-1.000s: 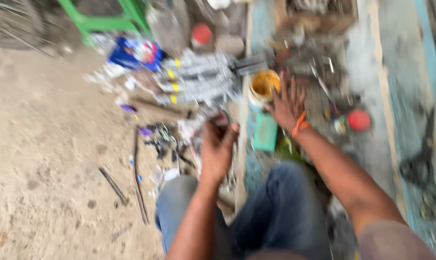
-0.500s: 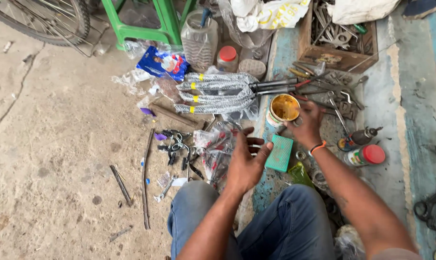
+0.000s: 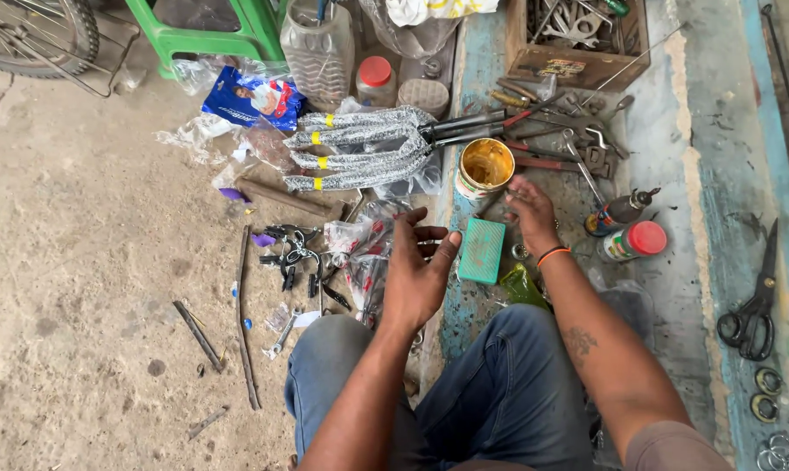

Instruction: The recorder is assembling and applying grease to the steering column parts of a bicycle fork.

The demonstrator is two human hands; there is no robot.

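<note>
left hand (image 3: 419, 270) fingers spread, empty; right hand (image 3: 531, 209) empty beside upright tin (image 3: 484, 167).

Left hand (image 3: 420, 270): raised at centre frame, back to the camera, fingers loosely curled and spread, pointing toward 1 o'clock, holding nothing. Left forearm: runs in from 6 o'clock.
Right hand (image 3: 531, 209): stretched out flat toward 12 o'clock, fingers splayed, empty. Right forearm: bare, enters from 5 o'clock. Knees: bent, at lower centre.
</note>
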